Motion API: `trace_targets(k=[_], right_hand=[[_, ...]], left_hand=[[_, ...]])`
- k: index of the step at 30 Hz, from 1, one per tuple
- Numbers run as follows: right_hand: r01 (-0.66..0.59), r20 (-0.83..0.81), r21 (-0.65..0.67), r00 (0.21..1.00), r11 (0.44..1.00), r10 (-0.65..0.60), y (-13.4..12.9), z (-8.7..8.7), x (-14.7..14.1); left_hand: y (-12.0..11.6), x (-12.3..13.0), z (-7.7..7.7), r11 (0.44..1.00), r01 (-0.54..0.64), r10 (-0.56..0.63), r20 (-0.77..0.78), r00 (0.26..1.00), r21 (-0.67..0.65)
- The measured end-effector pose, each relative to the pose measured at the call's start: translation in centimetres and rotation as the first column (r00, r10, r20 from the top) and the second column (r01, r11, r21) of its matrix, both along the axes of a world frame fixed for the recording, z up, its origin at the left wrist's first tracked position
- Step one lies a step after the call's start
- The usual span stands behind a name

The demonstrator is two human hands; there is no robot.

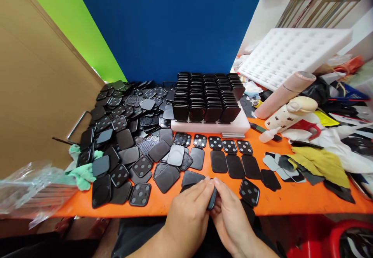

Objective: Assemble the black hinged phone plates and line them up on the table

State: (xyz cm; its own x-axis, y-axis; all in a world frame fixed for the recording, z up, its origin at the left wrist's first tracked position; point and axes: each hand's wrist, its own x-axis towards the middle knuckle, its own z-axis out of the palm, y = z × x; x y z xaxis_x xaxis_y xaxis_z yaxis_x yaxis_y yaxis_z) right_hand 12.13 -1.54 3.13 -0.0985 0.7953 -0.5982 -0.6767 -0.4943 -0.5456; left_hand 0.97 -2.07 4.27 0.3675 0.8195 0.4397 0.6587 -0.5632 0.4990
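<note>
Near the table's front edge, my left hand (188, 213) and my right hand (233, 219) meet. Both are closed around a small dark flat piece with rounded corners (212, 200), held on edge and mostly covered by the fingers. Just beyond my left fingers lies a black rounded-square plate (192, 177). To the right of my right hand is an unfolded hinged black case (249, 192) with grey dots. Farther back stand more opened cases in a row, dotted halves behind and plain black halves (235, 167) in front.
Loose black pieces (125, 139) cover the table's left side. Rows of upright black cases (205, 114) stand on a white foam block (210, 126). On the right are a pink bottle (285, 94), yellow cloth (323, 164) and a foam tray (294, 54). A blue panel (171, 28) closes the back.
</note>
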Motion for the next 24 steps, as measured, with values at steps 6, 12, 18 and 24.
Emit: trace_targets(k=[6,12,18,24], right_hand=[[-0.162,-0.266,0.021,0.950,0.987,0.162,1.1,1.3,1.3],[-0.374,-0.024,0.093,0.926,0.923,0.378,1.2,1.8,1.9],[-0.395,-0.018,-0.023,0.919,0.919,0.394,0.8,1.4,1.6],[-0.388,-0.218,-0.192,0.912,0.901,0.347,0.9,2.5,2.3]], left_hand=[[1.6,-0.5,-0.9,0.850,0.011,0.260,0.438,0.860,-0.527],[2.5,-0.8,-1.8,0.664,0.028,0.596,0.552,0.583,-0.747],[1.4,-0.4,-1.0,0.819,0.041,0.359,0.568,0.740,-0.572],[0.6,-0.8,-0.9,0.973,0.164,-0.065,0.490,0.869,-0.162]])
